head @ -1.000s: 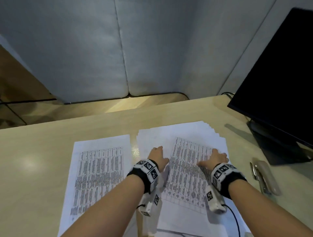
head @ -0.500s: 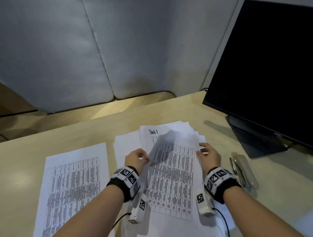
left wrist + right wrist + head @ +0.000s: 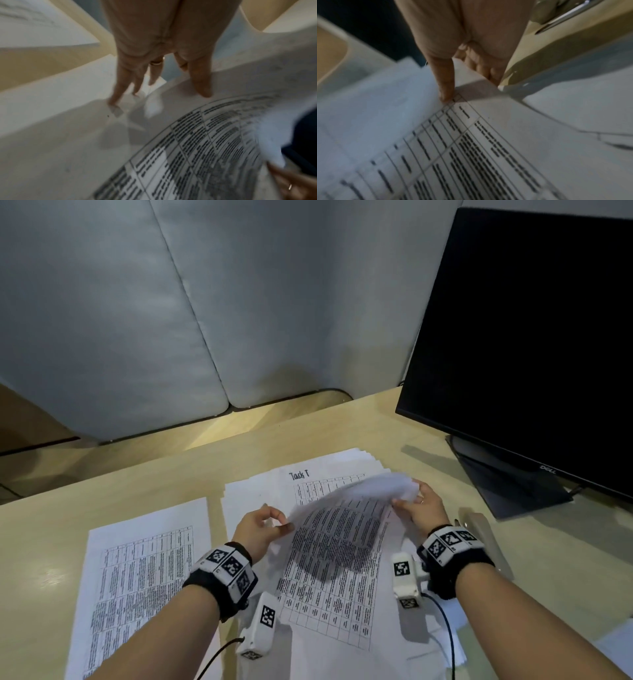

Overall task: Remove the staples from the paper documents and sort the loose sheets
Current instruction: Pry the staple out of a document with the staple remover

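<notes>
Left hand [image 3: 257, 529] pinching the far-left corner of the top sheet [image 3: 339, 546], thumb and forefinger curled round its edge. Right hand [image 3: 423, 506] gripping the sheet's far-right corner, thumb on the printed face, fingers behind. Sheet lifted and bowed at its far end, near end resting on the stack [image 3: 260, 494] at mid-desk, printed table facing up, shadow across its middle. Stack fanned, heading "Task T" showing on the page beneath. Separate sheet [image 3: 144, 577] flat on the desk [image 3: 102, 474], just left of the stack. Stapler [image 3: 484, 537] lying right of the right wrist. Dark monitor [image 3: 527, 337] at far right. Grey panels [image 3: 137, 302] behind.
</notes>
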{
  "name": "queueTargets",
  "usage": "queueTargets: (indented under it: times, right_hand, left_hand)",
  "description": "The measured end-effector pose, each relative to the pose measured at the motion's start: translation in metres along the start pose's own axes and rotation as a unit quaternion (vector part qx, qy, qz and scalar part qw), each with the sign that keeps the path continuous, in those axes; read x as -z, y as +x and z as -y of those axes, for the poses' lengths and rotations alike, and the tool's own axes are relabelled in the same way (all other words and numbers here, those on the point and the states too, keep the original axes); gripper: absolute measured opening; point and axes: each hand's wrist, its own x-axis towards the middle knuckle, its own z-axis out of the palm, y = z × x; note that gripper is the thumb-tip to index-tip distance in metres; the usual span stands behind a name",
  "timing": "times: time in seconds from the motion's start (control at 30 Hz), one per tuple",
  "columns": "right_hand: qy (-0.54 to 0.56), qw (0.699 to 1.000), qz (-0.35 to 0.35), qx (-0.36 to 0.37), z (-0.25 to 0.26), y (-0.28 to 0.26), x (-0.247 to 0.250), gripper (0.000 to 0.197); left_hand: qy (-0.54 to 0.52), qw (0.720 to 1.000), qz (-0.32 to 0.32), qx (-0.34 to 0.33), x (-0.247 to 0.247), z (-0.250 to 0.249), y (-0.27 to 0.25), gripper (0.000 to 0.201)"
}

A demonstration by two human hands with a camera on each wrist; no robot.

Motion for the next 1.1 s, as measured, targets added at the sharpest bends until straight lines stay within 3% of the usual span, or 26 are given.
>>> queueTargets:
  times: [0.03, 0.07, 0.13, 0.2, 0.3, 0.37, 0.47, 0.53, 0.57, 0.63, 0.67, 0.73, 0.8, 0.93, 1.03, 1.1]
  right_hand:
    - [0.018, 1.0, 0.006, 0.003, 0.001, 0.001, 0.002, 0.051]
    - [0.015, 1.0, 0.015, 0.008, 0.002, 0.002, 0.003, 0.045]
    - [-0.002, 0.999, 0.048, 0.027, 0.005, 0.001, 0.002, 0.035]
    - [0.001, 0.996, 0.08, 0.039, 0.01, -0.006, -0.002, 0.034]
    - [0.018, 0.988, 0.139, 0.066, 0.021, -0.016, -0.004, 0.031]
    - [-0.008, 0.981, 0.175, 0.084, 0.029, -0.021, -0.004, 0.029]
    - [-0.027, 0.985, 0.158, 0.071, 0.029, -0.022, 0.005, 0.026]
    - [-0.095, 0.989, 0.064, 0.096, 0.023, -0.02, 0.017, 0.021]
    - [-0.19, 0.976, -0.012, 0.111, 0.018, -0.016, 0.027, 0.023]
    - [-0.4, 0.904, -0.126, 0.081, 0.009, -0.011, 0.052, 0.037]
    - [-0.467, 0.871, -0.149, 0.026, 0.003, -0.008, 0.065, 0.045]
    - [-0.514, 0.841, -0.148, -0.073, -0.013, -0.006, 0.085, 0.048]
    - [-0.502, 0.848, -0.134, -0.106, -0.033, 0.0, 0.099, 0.043]
    - [-0.449, 0.876, -0.147, -0.098, -0.036, -0.001, 0.103, 0.033]
    - [-0.394, 0.912, -0.113, 0.01, -0.016, -0.009, 0.091, 0.019]
    - [-0.285, 0.951, -0.076, 0.091, -0.002, -0.025, 0.08, 0.02]
  left_hand:
    - [0.067, 0.998, -0.014, -0.009, 0.001, -0.005, -0.001, 0.018]
    - [0.127, 0.991, -0.029, -0.023, 0.0, -0.011, -0.003, 0.031]
    - [0.187, 0.978, -0.069, -0.066, -0.008, -0.028, -0.007, 0.08]
    - [0.293, 0.944, -0.092, -0.121, -0.021, -0.055, -0.01, 0.104]
    - [0.462, 0.863, -0.05, -0.198, -0.044, -0.086, -0.009, 0.109]
    - [0.489, 0.848, 0.004, -0.207, -0.057, -0.098, -0.003, 0.099]
    - [0.473, 0.86, 0.06, -0.18, -0.068, -0.107, 0.004, 0.068]
    - [0.478, 0.857, 0.074, -0.175, -0.07, -0.112, 0.006, 0.036]
    - [0.471, 0.86, 0.081, -0.178, -0.071, -0.114, 0.006, 0.026]
    - [0.423, 0.884, 0.096, -0.175, -0.073, -0.115, 0.004, 0.02]
    - [0.401, 0.895, 0.099, -0.171, -0.073, -0.114, 0.003, 0.022]
    - [0.388, 0.901, 0.103, -0.163, -0.074, -0.112, 0.002, 0.019]
    - [0.381, 0.905, 0.113, -0.151, -0.077, -0.109, 0.002, 0.025]
    - [0.329, 0.931, 0.105, -0.117, -0.082, -0.106, -0.002, 0.043]
    - [0.308, 0.94, 0.103, -0.108, -0.084, -0.107, 0.0, 0.038]
    - [0.308, 0.94, 0.102, -0.108, -0.085, -0.109, 0.002, 0.034]
